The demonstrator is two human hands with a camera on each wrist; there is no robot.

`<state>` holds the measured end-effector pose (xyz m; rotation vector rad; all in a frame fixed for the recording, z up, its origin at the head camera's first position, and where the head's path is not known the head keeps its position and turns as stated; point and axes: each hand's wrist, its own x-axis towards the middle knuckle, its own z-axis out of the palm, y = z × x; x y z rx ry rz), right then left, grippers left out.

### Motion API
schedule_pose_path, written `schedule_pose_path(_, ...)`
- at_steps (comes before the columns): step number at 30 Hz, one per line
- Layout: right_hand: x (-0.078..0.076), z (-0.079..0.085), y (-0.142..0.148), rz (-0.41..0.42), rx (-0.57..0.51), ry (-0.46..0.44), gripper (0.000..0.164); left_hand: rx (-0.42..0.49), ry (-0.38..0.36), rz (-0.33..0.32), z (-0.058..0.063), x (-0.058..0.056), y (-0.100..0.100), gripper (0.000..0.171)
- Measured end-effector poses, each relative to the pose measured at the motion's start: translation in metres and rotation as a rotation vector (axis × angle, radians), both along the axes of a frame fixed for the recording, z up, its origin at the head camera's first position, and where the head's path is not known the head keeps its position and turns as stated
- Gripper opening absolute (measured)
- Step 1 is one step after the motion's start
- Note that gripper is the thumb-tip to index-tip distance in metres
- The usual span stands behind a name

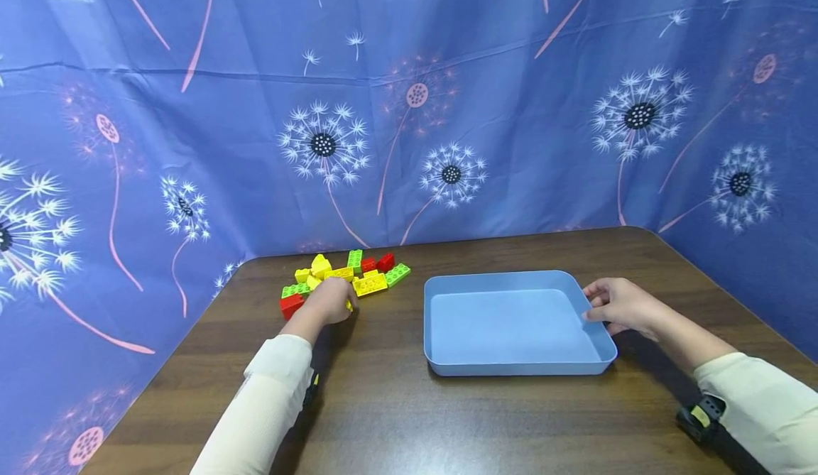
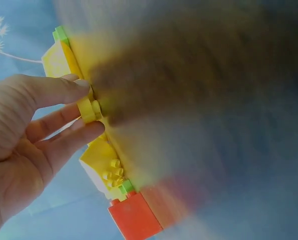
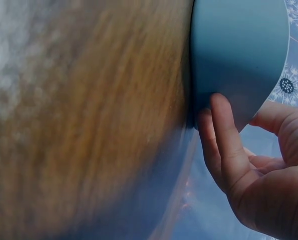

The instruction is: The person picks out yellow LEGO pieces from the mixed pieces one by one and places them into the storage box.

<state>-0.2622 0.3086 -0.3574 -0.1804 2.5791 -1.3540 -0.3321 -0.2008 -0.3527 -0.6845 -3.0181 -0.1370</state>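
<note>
My left hand (image 1: 331, 301) is at the near edge of a loose pile of toy building bricks and pinches a yellow brick (image 2: 90, 111) between thumb and fingers. Only a sliver of that brick shows in the head view. Around it lie yellow bricks (image 1: 370, 283), a red brick (image 1: 291, 306) and a green brick (image 1: 397, 274). To the right, my right hand (image 1: 621, 307) grips the right wall of a shallow blue tray (image 1: 517, 369). Its thumb is over the rim, and its fingers (image 3: 225, 132) press the outside wall.
Both tray and bricks rest on a brown wooden table (image 1: 383, 418), the bricks toward the back left. A blue cloth (image 1: 511, 106) with a dandelion print hangs behind the table and along its sides.
</note>
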Motion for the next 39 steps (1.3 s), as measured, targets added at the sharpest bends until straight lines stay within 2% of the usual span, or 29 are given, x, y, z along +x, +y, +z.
schedule_pose_path(9,-0.001,0.001,-0.002,0.000,0.005,-0.005,0.051,0.018,0.030,-0.050,0.002,0.004,-0.003,0.021)
schedule_pose_path(15,-0.001,0.004,-0.004,0.000,0.008,-0.007,0.052,0.041,0.019,-0.077,0.012,0.009,0.003,0.015)
schedule_pose_path(19,-0.002,0.005,-0.004,0.003,0.012,-0.012,0.050,0.071,0.025,-0.131,0.018,0.013,0.010,0.013)
schedule_pose_path(26,-0.002,0.004,-0.006,0.001,0.010,-0.012,0.051,0.109,0.047,-0.257,0.030,0.021,0.031,0.012)
schedule_pose_path(33,-0.003,0.004,-0.005,-0.008,0.013,-0.008,0.051,0.170,0.035,-0.330,0.047,0.034,0.058,0.013)
schedule_pose_path(39,0.000,0.005,-0.003,-0.015,0.038,-0.009,0.052,0.160,0.043,-0.427,0.057,0.036,0.083,0.011)
